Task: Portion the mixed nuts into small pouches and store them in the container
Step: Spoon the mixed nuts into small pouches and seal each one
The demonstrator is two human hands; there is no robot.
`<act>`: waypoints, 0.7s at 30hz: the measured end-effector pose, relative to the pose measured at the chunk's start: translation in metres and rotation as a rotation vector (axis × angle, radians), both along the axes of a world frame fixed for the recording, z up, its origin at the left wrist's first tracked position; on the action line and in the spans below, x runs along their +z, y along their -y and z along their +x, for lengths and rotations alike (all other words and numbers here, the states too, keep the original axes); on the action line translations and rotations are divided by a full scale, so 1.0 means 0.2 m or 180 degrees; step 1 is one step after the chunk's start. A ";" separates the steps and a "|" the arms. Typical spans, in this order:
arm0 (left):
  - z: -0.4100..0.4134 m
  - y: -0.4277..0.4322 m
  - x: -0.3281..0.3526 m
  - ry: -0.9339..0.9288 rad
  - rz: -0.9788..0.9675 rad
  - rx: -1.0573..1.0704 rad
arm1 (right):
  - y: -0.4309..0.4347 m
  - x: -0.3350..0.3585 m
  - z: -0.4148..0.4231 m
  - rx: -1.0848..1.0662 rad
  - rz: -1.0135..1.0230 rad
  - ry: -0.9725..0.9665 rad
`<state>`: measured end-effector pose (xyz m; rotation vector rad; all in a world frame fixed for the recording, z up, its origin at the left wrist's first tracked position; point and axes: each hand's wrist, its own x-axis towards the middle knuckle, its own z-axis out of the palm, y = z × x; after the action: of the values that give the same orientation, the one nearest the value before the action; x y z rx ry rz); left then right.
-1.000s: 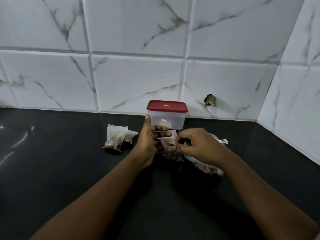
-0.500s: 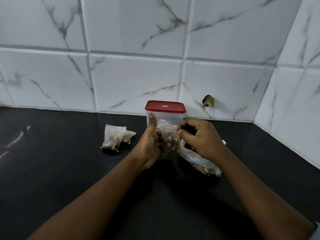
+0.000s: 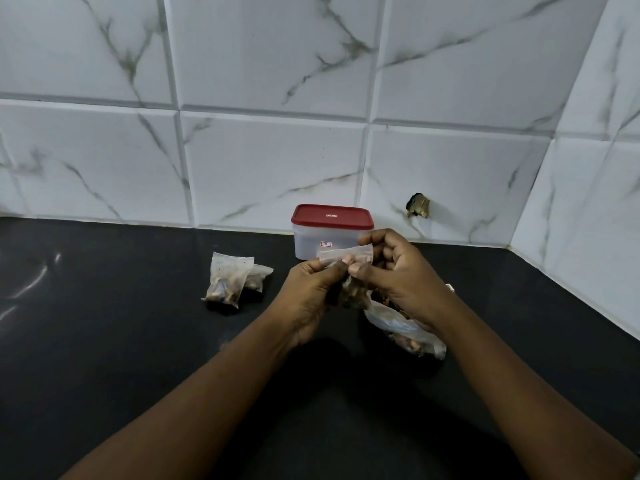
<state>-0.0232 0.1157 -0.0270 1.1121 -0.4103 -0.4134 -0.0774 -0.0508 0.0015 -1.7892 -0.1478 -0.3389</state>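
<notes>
Head view, black counter [image 3: 104, 358], marble tiles [image 3: 277, 161], container [image 3: 308, 245]

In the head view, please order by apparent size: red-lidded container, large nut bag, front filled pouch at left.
1. red-lidded container and large nut bag: similar; the bag is partly hidden, so unranked.
2. front filled pouch.

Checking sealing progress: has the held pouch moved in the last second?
Yes: the small pouch has risen; its top now overlaps the red-lidded container; earlier it sat below.

I read nothing legible. Red-edged sticker [image 3: 326, 244] on container [image 3: 306, 245] wall, pale mark [image 3: 331, 215] on red lid [image 3: 349, 220]: both too small to make out.
</notes>
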 end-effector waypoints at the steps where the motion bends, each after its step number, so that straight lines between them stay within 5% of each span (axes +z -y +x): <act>1: 0.01 0.00 0.00 -0.0021 0.0003 0.0003 | 0.00 -0.01 0.00 -0.0001 -0.0021 -0.0027; 21: 0.01 0.02 0.02 -0.0273 -0.0206 0.0201 | -0.04 -0.02 0.02 -0.0109 0.1016 -0.0267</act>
<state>-0.0213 0.1127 -0.0232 1.0380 -0.3102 -0.3882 -0.0734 -0.0435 -0.0020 -1.4881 -0.0026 -0.2935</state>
